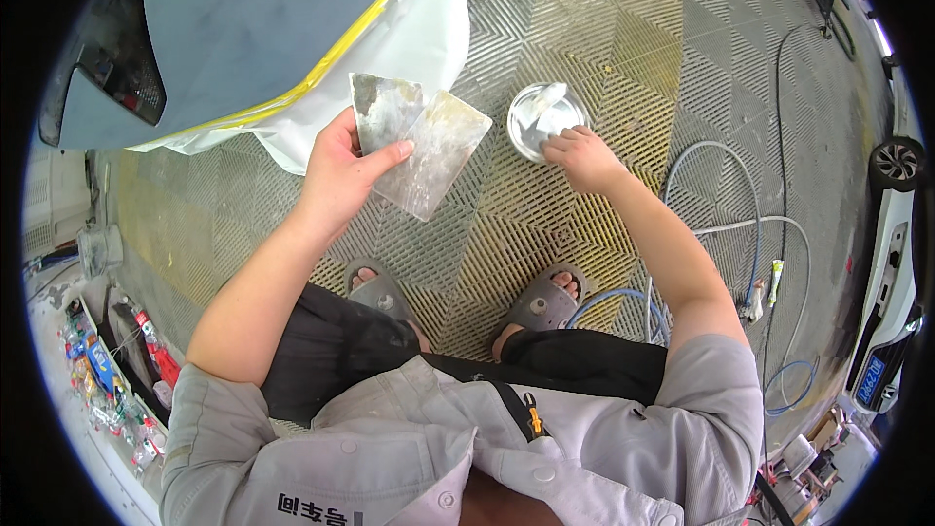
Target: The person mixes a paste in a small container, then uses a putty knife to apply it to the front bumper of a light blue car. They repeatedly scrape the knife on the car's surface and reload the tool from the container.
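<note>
My left hand (341, 166) is closed on two flat, thin rectangular putty spreader plates (426, 158), fanned so they partly overlap. Greyish-white smears cover both plates, and my thumb presses on their near side. To the right, my right hand (581, 158) has its fingers curled at the near rim of a round metal tin (513, 133). A white lump (550, 97) shows on its far side, and pale grey material lies inside. The fingertips are partly hidden, but they appear to grip the rim.
A grey-blue car panel (253, 19) with yellow tape (336, 54) and white masking sheet (443, 19) stands at the far left. Hoses (755, 185) loop over the grated floor (623, 49) at right. Bottles and clutter (102, 380) fill a left-side container.
</note>
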Motion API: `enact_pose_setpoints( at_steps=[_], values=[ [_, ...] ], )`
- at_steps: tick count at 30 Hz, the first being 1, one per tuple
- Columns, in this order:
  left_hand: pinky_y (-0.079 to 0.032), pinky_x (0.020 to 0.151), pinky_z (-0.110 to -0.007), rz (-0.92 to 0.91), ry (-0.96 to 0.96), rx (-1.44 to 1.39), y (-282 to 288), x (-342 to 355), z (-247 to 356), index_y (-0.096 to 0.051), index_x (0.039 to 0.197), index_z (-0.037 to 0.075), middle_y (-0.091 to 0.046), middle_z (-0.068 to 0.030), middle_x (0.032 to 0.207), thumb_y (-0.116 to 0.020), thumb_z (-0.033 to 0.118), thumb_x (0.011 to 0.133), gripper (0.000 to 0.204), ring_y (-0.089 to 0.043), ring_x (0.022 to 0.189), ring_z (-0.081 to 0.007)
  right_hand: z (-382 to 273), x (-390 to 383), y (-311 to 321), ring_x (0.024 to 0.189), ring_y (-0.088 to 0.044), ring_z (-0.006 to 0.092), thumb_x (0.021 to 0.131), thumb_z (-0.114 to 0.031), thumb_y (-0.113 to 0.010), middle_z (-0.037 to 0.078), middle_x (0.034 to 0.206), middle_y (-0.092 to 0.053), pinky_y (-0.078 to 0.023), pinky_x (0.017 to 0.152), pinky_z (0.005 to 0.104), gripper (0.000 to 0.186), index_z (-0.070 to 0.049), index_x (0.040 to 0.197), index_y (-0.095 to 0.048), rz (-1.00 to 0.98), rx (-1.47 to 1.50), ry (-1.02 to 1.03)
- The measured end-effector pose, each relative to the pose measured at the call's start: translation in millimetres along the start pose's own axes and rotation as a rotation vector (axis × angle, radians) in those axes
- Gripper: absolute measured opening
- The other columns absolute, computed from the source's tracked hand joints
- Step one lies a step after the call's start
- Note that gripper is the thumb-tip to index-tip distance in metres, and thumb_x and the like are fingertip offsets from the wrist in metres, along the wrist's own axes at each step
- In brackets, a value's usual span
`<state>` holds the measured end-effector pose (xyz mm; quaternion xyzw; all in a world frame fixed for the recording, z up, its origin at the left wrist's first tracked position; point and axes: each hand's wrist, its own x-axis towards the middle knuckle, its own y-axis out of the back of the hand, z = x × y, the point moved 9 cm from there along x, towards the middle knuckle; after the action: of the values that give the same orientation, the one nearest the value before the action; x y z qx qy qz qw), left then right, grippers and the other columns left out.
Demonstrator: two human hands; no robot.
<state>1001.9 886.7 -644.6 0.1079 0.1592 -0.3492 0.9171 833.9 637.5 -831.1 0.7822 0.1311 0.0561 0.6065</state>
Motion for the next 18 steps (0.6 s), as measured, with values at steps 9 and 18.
enact_pose_setpoints(
  at_steps=[9,18],
  values=[
    [-0.058,0.095,-0.034,0.011,-0.007,0.011,1,0,4,-0.066,0.129,0.001,-0.075,-0.0074,0.119,-0.077,0.003,0.094,0.037,-0.072,0.107,-0.0164,3,23,12,0.090,-0.070,0.0274,0.083,-0.072,-0.073,0.009,0.085,-0.075,-0.049,0.094,0.0433,0.061,-0.012,0.096,-0.079,0.081,0.072,-0.390],
    [-0.058,0.095,-0.034,-0.008,-0.010,0.037,0,2,1,-0.066,0.129,0.000,-0.075,-0.0078,0.118,-0.077,0.004,0.093,0.037,-0.072,0.107,-0.0169,10,40,2,0.094,-0.075,0.0309,0.077,-0.053,-0.077,0.012,0.101,-0.076,-0.059,0.084,0.0444,0.053,-0.008,0.104,-0.071,0.025,0.303,-0.744]
  ],
)
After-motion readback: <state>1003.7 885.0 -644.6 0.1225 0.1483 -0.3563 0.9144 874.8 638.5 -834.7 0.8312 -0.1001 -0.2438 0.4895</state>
